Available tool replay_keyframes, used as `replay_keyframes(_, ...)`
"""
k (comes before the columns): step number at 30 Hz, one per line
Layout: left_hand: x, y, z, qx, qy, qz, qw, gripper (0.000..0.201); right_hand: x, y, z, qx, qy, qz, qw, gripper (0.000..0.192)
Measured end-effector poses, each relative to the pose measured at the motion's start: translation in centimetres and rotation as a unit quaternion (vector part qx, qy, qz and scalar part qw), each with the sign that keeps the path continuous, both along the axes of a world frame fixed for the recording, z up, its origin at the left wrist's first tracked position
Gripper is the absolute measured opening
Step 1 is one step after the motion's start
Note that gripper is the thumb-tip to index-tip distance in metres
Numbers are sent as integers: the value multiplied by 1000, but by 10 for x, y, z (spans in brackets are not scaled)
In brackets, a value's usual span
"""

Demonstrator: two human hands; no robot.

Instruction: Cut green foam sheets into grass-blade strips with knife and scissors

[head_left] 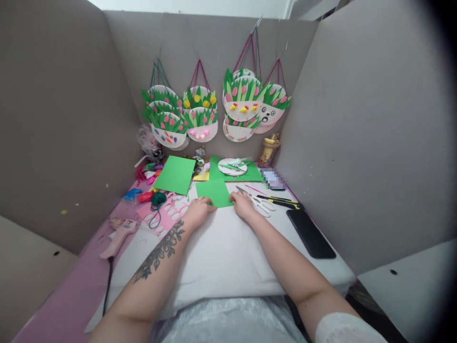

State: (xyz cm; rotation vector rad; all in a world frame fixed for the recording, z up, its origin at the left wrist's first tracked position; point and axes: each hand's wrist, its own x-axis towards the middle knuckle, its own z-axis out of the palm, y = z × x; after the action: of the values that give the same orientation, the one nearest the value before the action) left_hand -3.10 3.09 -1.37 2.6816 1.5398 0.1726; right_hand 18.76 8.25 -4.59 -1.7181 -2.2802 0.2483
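Observation:
A small sheet of green paper lies on the white-covered table in front of me. My left hand is at its lower left corner, fingers bent and closed on the near edge. On the opposite side, my right hand holds the right edge with its fingers drawn together. The paper's lower corners are partly hidden by my fingers. Just beside my right hand lie white-handled scissors, blades pointing away. A larger green sheet rests to the left, beyond my left hand.
A pink glue gun with a black cord, pink cut paper and dark green yarn lie left. Right are yellow-black cutters and a black phone. A paper plate sits behind; decorated plate baskets hang on the partition.

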Motion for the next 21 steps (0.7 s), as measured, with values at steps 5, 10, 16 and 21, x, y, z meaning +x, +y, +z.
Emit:
replay_keyframes(5, 4, 2, -4, -4, 4, 2, 1000, 32, -13, -10, -1, 37, 29, 124, 991, 44)
replay_keyframes(10, 1, 0, 0, -21, 0, 23, 1000, 34, -27, -26, 1, 22, -14, 183, 983, 36)
replay_keyframes(16, -1, -12, 12, -38, 10, 95, 995, 30, -16, -31, 10, -11, -109, 111, 988, 43)
replay_keyframes(21, 9, -25, 21, -29, 79, 147, 986, 31, -3, -32, 15, -32, -140, 56, 988, 46)
